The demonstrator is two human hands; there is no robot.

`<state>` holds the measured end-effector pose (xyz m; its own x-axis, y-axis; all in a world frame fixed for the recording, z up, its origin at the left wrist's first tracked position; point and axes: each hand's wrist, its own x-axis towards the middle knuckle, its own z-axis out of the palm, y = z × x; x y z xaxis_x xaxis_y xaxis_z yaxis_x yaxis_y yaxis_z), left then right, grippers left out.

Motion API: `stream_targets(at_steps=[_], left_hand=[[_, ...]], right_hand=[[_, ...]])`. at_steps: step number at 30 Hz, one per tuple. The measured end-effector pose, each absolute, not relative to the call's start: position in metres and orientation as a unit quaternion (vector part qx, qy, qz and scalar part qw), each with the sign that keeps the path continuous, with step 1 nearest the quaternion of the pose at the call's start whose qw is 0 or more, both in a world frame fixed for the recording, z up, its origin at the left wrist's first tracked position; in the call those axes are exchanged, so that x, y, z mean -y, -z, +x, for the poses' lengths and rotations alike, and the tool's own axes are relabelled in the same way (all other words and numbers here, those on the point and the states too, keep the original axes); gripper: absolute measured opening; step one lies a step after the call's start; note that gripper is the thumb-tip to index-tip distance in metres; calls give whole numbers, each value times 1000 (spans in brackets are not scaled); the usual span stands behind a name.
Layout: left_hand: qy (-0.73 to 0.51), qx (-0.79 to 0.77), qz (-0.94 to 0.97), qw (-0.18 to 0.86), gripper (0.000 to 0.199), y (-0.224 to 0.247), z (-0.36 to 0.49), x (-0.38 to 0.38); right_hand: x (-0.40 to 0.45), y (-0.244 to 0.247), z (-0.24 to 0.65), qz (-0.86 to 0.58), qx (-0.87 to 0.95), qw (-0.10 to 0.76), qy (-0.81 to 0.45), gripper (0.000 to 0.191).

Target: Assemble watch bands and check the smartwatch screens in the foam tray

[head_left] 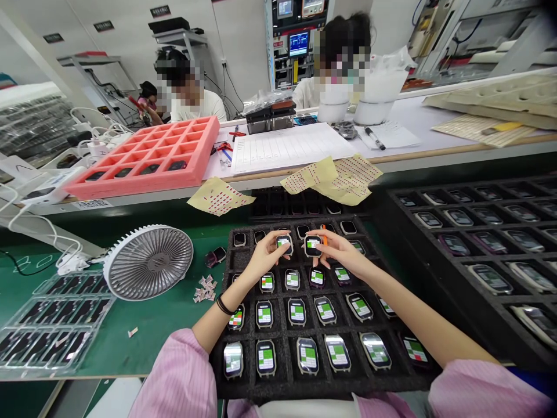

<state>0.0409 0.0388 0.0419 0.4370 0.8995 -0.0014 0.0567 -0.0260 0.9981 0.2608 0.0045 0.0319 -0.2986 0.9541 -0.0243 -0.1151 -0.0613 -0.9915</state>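
Observation:
Over the upper part of a black foam tray, my left hand grips a square watch body with a lit screen, thumb on its face. Just to the right, my right hand holds a second watch body, its screen lit green and white. An orange stick-like tool shows between the fingers of my right hand. The two watches are apart. Below them, rows of watch bodies sit in the tray's compartments, most with green and white screens; those in the back row are dark.
A fan stands left of the tray, near small pink-white labels and a clear plastic tray. Another black tray lies right. Above, a shelf holds a pink foam tray and yellow sticker sheets. People sit beyond.

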Motion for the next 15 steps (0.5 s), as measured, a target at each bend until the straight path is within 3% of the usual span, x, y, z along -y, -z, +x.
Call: stream_targets(at_steps=[15], left_hand=[[-350, -383, 613, 596, 43, -42, 40, -39]], right_hand=[[-4, -34, 259, -413, 521, 458, -590, 38]])
